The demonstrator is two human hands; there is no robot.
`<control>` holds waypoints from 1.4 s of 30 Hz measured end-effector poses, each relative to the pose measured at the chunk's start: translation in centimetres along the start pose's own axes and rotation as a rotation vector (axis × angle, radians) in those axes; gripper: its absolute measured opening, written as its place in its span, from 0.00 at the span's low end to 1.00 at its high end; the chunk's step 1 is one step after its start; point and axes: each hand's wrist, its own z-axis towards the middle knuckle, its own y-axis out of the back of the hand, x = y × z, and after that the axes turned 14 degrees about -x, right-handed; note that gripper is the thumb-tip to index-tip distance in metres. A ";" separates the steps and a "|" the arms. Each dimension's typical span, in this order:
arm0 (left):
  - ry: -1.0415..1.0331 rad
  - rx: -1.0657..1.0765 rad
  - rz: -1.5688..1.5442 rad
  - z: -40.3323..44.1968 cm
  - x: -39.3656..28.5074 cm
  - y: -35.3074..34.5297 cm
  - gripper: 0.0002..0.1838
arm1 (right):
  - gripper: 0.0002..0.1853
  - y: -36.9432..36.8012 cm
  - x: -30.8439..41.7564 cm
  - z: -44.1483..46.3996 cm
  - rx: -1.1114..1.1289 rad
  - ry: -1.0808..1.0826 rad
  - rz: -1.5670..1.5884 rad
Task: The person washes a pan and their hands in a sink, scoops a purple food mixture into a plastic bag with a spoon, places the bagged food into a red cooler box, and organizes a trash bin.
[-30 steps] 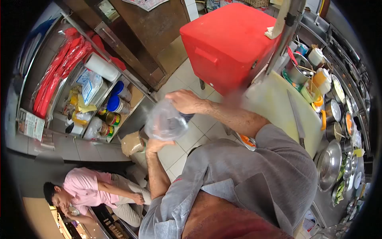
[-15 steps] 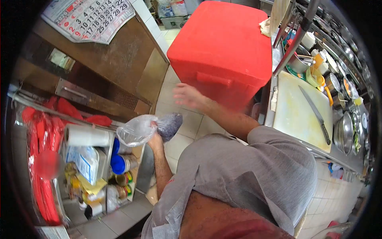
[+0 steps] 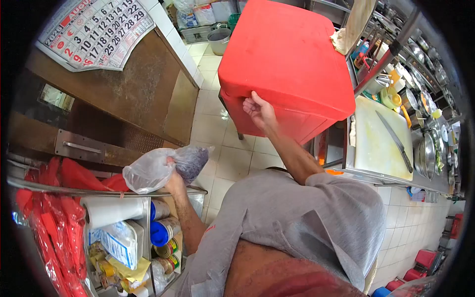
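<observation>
In my left hand (image 3: 173, 180) is a clear plastic bag (image 3: 147, 171), gripped around its middle. One end of the bag bulges with dark purplish-grey contents (image 3: 193, 164) that I cannot make out. My right hand (image 3: 261, 111) has its fingers curled at the front edge of the lid (image 3: 284, 54) of a large red cooler box (image 3: 292, 121). The fingertips meet the lid's rim, where its moulded handle is partly hidden by the hand. The lid lies over the box.
To the right, a white cutting board (image 3: 378, 138) with a knife (image 3: 394, 141) lies on a steel counter among bowls and bottles. At left stand a shelf with jars (image 3: 166, 231), red plastic bags (image 3: 54, 227) and a brown wooden door (image 3: 133, 64) with a calendar (image 3: 96, 32).
My right hand has moved from open air in front of the cooler box to its lid edge, fingers curling there. The bag stays in my left hand. The view has shifted.
</observation>
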 end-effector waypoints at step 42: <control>-0.300 0.771 0.351 10.5 6.4 -78.6 0.24 | 0.31 -9.7 10.5 -4.6 -0.205 1.132 0.150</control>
